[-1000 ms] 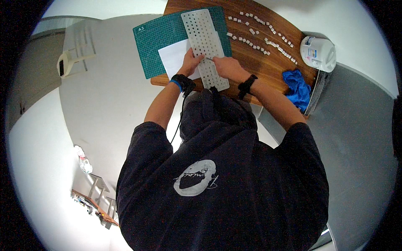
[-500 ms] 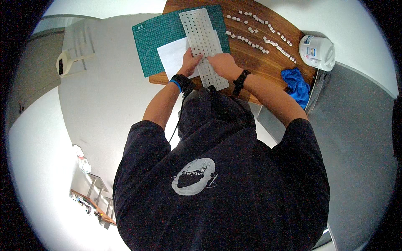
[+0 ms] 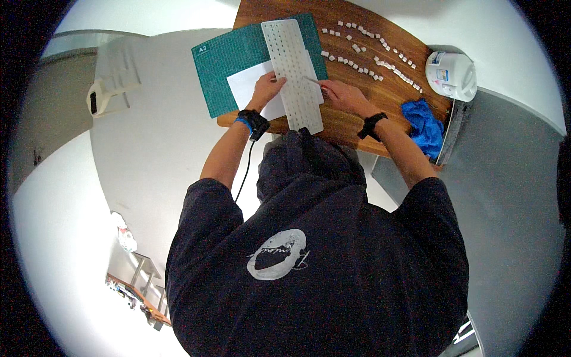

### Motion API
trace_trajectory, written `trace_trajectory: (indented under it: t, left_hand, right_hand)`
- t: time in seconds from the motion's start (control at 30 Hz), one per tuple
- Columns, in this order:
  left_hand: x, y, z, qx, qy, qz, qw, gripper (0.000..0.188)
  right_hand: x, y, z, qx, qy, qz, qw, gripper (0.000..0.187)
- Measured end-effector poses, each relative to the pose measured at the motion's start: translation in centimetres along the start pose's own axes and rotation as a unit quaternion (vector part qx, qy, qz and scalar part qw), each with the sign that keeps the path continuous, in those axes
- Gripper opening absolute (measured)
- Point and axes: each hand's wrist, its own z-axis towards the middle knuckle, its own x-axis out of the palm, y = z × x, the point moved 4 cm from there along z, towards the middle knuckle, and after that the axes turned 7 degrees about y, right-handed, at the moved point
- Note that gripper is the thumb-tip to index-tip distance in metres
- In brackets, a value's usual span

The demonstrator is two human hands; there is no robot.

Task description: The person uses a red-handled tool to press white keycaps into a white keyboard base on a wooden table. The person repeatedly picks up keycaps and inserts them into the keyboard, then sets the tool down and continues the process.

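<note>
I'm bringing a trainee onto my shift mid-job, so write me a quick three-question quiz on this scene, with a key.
1. Which hand holds the slim tool?
2. True or false: the left hand is at the left edge of the white perforated panel.
3. Which is the blue cloth nearest to?
A) the white tub
B) the green mat
C) the white paper

Key:
1. The right hand.
2. True.
3. A.
</note>
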Motion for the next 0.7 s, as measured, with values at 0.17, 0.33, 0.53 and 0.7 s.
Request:
trace_trajectory:
  t: [0.17,0.33,0.53,0.7]
  left_hand:
    - [-2.4,0.2,-0.4,0.122,-0.164,0.243,0.948,0.017]
    - [-2.1,-2.0,-0.9,0.172,-0.152,0.286,0.93,0.017]
    - [2.7,-3.6,0.4,0.138,0.056,0.042,0.988,0.026]
    - [8.2,-8.4,1.6,0.053,0.135,-0.123,0.982,0.032]
  right_hand:
    - [2.2,-3.4,-0.6,0.069,-0.062,-0.007,0.996,0.047]
    - [5.0,-6.7,-0.4,0.133,-0.088,-0.02,0.987,0.051]
    - [1.6,-2.5,0.0,0.046,-0.22,-0.036,0.974,0.054]
    - [-0.1,-1.6,-0.6,-0.08,-0.235,0.221,0.943,0.041]
